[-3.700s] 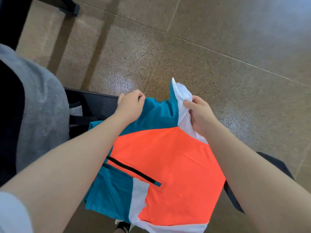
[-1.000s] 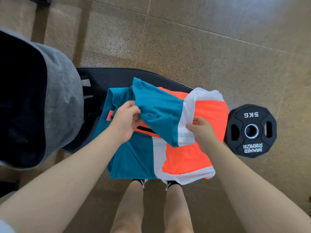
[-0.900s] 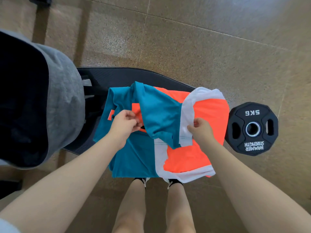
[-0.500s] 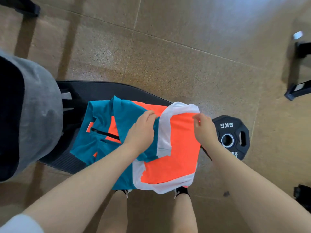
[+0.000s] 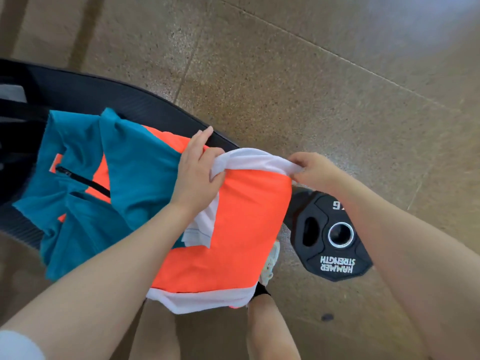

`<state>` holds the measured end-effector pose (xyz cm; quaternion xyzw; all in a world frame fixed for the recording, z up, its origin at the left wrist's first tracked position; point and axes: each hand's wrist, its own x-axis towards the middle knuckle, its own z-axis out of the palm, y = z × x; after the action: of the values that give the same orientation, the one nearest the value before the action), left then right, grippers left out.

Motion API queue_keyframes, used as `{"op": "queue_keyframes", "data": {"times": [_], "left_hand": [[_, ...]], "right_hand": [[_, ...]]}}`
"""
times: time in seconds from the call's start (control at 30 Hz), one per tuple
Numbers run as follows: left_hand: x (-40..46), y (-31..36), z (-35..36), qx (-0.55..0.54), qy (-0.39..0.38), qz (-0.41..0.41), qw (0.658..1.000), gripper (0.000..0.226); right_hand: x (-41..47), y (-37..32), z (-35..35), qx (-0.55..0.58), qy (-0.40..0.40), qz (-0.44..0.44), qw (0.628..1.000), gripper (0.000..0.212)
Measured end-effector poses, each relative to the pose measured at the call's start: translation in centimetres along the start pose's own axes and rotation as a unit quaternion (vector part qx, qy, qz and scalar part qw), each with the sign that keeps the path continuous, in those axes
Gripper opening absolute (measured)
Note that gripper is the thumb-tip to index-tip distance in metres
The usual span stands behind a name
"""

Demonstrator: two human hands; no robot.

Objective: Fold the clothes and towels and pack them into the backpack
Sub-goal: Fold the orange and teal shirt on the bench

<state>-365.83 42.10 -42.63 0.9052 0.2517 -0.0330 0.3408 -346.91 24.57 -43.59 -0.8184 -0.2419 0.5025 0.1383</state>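
An orange, teal and white jacket [image 5: 241,219] lies partly folded over a black padded bench [image 5: 145,102], its lower white hem hanging off the near edge. My left hand [image 5: 197,175] grips the white band at the jacket's far edge, thumb under the cloth. My right hand [image 5: 311,170] pinches the same white band at its right end, pulling it taut. The teal collar and black zipper [image 5: 83,180] lie to the left. Only a dark strap area at the far left edge may belong to the backpack; I cannot tell.
A black 5 kg weight plate [image 5: 335,237] lies on the speckled brown floor [image 5: 285,74] just right of the bench. My legs and a shoe [image 5: 270,261] are below the jacket's hanging edge.
The camera has shifted right, so the grey bag at the left has left the view. Both hands moved from the folded teal sleeve to the white band on the right and now stretch it.
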Motion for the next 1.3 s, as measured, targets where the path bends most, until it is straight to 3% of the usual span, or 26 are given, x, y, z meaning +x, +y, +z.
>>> {"op": "queue_keyframes", "data": {"times": [0.17, 0.23, 0.3, 0.4, 0.53, 0.67, 0.73, 0.8, 0.9, 0.97, 1.03, 1.13, 1.3], "left_hand": [[-0.6, 0.7, -2.1, -0.034, -0.009, -0.043, 0.998, 0.032], [-1.2, 0.8, -2.9, 0.007, -0.028, -0.007, 1.0, 0.026], [-1.9, 0.9, -3.4, 0.05, -0.047, 0.049, 0.996, 0.017], [-3.2, 0.5, -3.4, 0.12, -0.095, 0.103, 0.983, 0.012], [-4.5, 0.0, -3.1, 0.171, -0.156, 0.05, 0.972, 0.032], [-2.9, 1.5, -3.2, 0.106, -0.043, -0.011, 0.993, 0.044], [-1.7, 1.3, -3.4, 0.144, -0.021, -0.025, 0.989, 0.04], [-0.9, 0.2, -3.6, 0.191, -0.047, -0.039, 0.98, 0.044], [-1.0, -1.6, -4.3, 0.252, -0.059, -0.025, 0.966, 0.043], [-1.6, -2.5, -4.9, 0.253, -0.053, -0.068, 0.964, 0.05], [-2.4, -3.2, -5.5, 0.222, -0.057, -0.111, 0.967, 0.058], [-3.9, -3.6, -6.9, 0.152, -0.053, -0.074, 0.984, 0.058], [-8.3, -5.1, -10.0, 0.077, 0.044, -0.162, 0.983, 0.051]], "right_hand": [[-4.5, 1.4, 0.8, -0.12, 0.188, -0.09, 0.971, 0.012], [-6.7, 1.8, 2.5, -0.144, 0.241, -0.106, 0.954, 0.013], [-8.3, 2.3, 4.7, -0.165, 0.277, -0.101, 0.941, 0.031], [-10.3, 2.4, 8.2, -0.151, 0.23, -0.051, 0.96, 0.038], [-11.0, 2.6, 11.1, -0.022, 0.119, 0.012, 0.993, 0.036], [-9.9, 3.0, 9.1, 0.135, 0.163, 0.062, 0.975, 0.037], [-8.6, 2.8, 8.2, 0.144, 0.158, 0.021, 0.977, 0.04], [-7.6, 2.2, 7.8, 0.153, 0.112, -0.021, 0.982, 0.045], [-7.0, 2.1, 7.5, 0.199, 0.071, 0.013, 0.977, 0.045], [-7.6, 2.2, 7.3, 0.142, 0.084, 0.058, 0.985, 0.029], [-8.4, 1.4, 7.2, 0.058, 0.156, 0.078, 0.983, 0.024], [-8.9, -2.7, 6.9, 0.028, 0.267, -0.007, 0.963, 0.036], [-6.1, -12.6, 7.3, -0.03, 0.17, -0.193, 0.966, 0.033]]}}
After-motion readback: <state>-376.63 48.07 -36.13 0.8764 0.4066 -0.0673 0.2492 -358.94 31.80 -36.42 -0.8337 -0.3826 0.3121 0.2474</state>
